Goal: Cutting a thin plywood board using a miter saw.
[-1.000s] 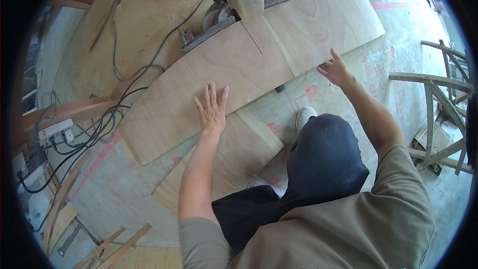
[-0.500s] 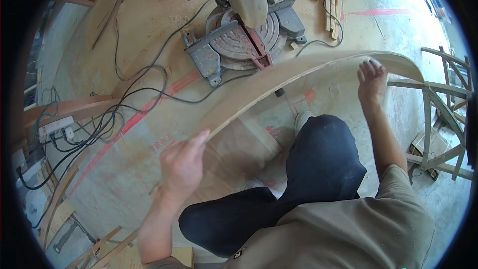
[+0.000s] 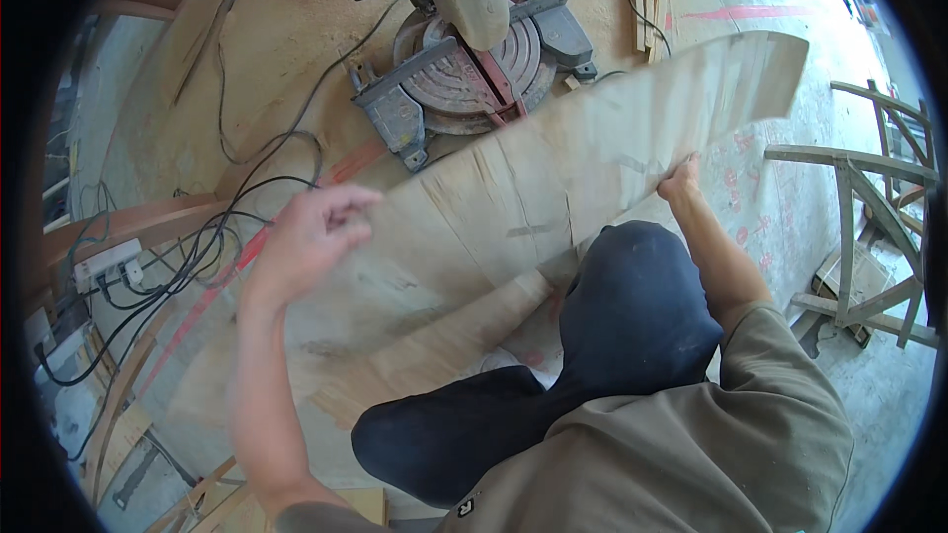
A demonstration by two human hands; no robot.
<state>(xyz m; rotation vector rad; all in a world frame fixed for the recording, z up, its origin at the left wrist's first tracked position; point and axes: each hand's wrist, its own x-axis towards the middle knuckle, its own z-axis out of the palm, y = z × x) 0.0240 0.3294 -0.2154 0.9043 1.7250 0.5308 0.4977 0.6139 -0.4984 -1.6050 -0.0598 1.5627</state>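
A long, thin sheet of plywood (image 3: pixel 538 173) stretches across in front of my knees, its broad face toward me. Motion smears parts of it, mostly at its left end. My right hand (image 3: pixel 681 178) grips the sheet's near edge beside my raised knee, the fingers partly hidden by the wood. By the far left edge of the sheet, my left hand (image 3: pixel 314 237) is raised with thumb and fingers apart, holding nothing. Just beyond the sheet sits a mitre saw (image 3: pixel 479 69) with a round grey base and a pale blade guard.
Black cables (image 3: pixel 237 202) run across the floor to a white power strip (image 3: pixel 109 266) at the left. Wooden lattice frames (image 3: pixel 849 227) stand at the right. Loose wood strips (image 3: pixel 642 0) lie behind the saw, and sawdust (image 3: pixel 296 10) covers the floor there.
The plywood sheet has turned from nearly edge-on to face me, its right end swinging up and away. My left hand has let go and moved up and left; the right hand has shifted left and down.
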